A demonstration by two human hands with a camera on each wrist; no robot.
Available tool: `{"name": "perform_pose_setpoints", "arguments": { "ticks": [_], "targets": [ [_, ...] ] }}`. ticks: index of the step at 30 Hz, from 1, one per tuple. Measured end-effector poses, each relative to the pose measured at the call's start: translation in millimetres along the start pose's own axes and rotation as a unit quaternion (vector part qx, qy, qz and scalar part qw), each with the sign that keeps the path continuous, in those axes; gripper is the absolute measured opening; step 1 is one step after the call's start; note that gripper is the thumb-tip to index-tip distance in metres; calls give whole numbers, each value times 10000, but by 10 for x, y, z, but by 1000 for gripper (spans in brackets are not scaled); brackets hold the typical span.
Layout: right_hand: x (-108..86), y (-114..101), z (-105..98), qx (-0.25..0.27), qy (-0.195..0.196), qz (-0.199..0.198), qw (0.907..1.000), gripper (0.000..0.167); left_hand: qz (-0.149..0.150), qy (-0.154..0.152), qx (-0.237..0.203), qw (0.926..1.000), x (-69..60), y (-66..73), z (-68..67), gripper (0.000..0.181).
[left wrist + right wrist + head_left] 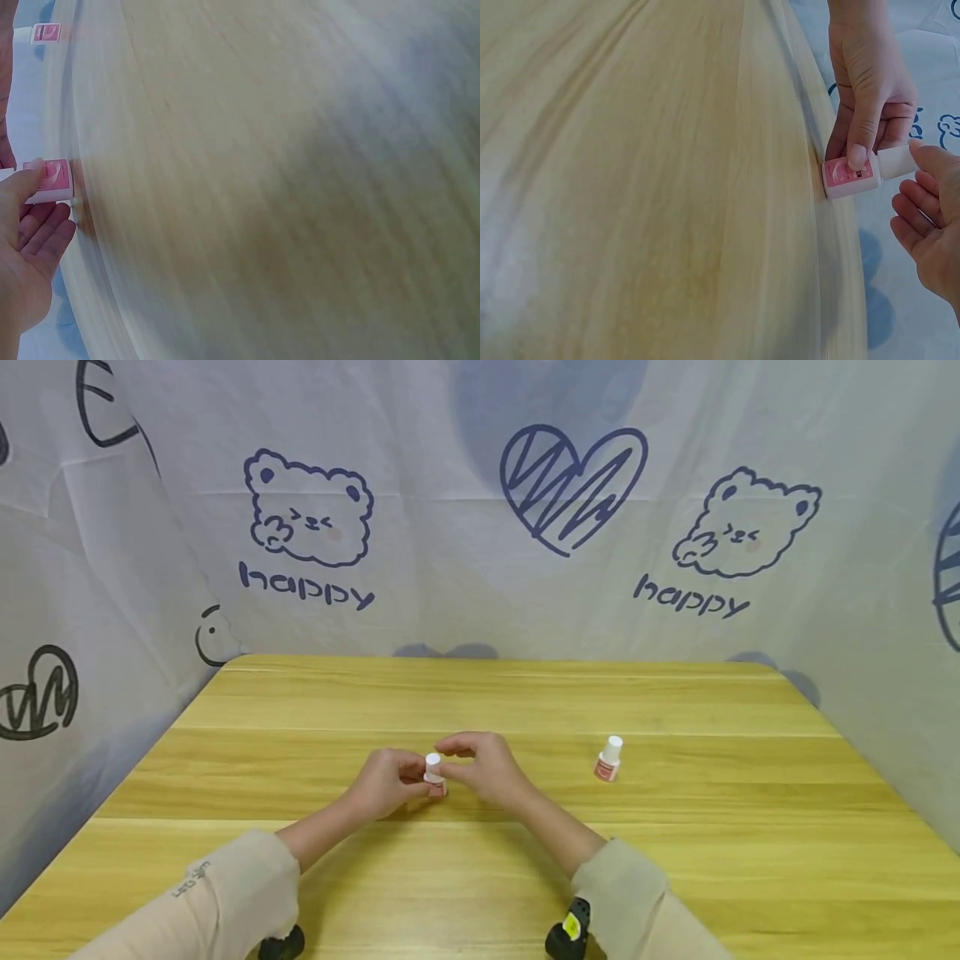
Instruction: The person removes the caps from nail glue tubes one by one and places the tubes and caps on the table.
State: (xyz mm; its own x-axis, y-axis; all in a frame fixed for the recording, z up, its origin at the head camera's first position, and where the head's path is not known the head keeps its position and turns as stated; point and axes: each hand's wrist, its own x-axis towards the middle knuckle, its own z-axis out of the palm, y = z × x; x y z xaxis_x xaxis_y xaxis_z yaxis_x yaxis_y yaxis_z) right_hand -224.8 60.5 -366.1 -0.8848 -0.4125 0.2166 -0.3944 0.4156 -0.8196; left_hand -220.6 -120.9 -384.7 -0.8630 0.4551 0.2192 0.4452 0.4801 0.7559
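A small white bottle (pixel 437 791) with a pink label and a white cap (pixel 895 162) stands upright on the wooden table. My left hand (pixel 382 783) grips its body, with the thumb over the label in the right wrist view. Beside the cap is my right hand (pixel 489 768), its thumb tip touching the cap. The other fingers of that hand are loosely bent and apart from the cap, as the right wrist view shows. Farther right stands a second bottle (pixel 608 760) of the same kind, capped and untouched. In the left wrist view, the first bottle's cap is mostly cut off.
The wooden table (pixel 480 877) has light yellow planks. Behind it and at both sides hangs a pale cloth (pixel 442 527) printed with bears, hearts and the word happy. Black wrist devices are partly visible below the sleeves.
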Motion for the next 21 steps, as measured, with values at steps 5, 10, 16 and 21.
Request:
{"name": "perform_pose_setpoints", "arguments": {
  "ticks": [5, 10, 16, 21],
  "targets": [
    [8, -17, 10, 25, 26, 40, 10000, 22, -12, -31, -50, 10000, -1, -1, -4, 12],
    [16, -40, 22, -88, 57, 12, 9999, 17, -49, -7, 16, 10000, -3, 3, -6, 13],
    [24, -59, 44, -134, 98, -36, 9999, 15, -60, 60, 180, 9998, -4, 2, -11, 13],
    [28, -54, 72, -112, 151, 38, 9998, 15, -28, 141, 262, 9996, -6, -8, -14, 12]
  ]
}}
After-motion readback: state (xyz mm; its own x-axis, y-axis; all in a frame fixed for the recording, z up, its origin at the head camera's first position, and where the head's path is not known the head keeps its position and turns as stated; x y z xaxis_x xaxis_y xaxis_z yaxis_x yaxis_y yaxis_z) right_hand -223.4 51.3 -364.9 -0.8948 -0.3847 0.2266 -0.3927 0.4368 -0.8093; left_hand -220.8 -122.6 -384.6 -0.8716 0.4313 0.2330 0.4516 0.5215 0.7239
